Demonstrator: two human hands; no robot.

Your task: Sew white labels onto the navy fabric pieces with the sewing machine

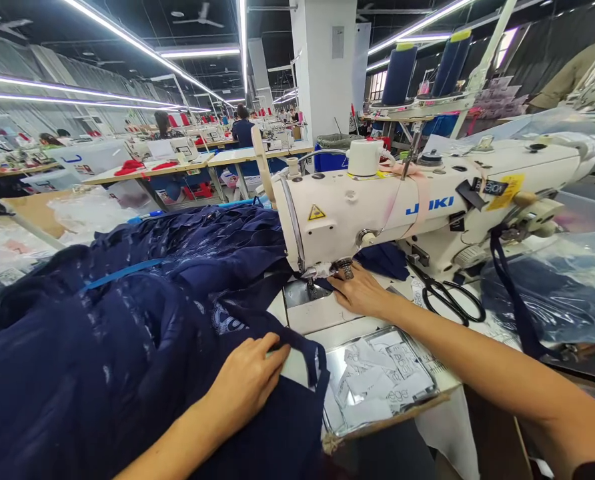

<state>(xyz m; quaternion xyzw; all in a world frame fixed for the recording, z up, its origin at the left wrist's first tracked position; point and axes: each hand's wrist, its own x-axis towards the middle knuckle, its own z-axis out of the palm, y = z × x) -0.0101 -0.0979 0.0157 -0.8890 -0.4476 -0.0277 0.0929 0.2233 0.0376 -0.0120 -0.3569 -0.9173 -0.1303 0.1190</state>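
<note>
A white sewing machine stands over the table with its presser foot low at the needle plate. My right hand reaches in just right of the presser foot, its fingers closed on a narrow bit of navy fabric; some fingertips are hidden behind the machine's parts. A large heap of navy garments with lace-like patches fills the left side. My left hand lies on the near garment, fingers bent and drawn together on its cloth. A narrow navy strap loops just right of that hand.
A clear-lidded tray of white labels lies in front of the machine. Black scissors rest to its right, near a plastic-wrapped navy bundle. Two navy thread cones stand behind. Other people sit at machines further back.
</note>
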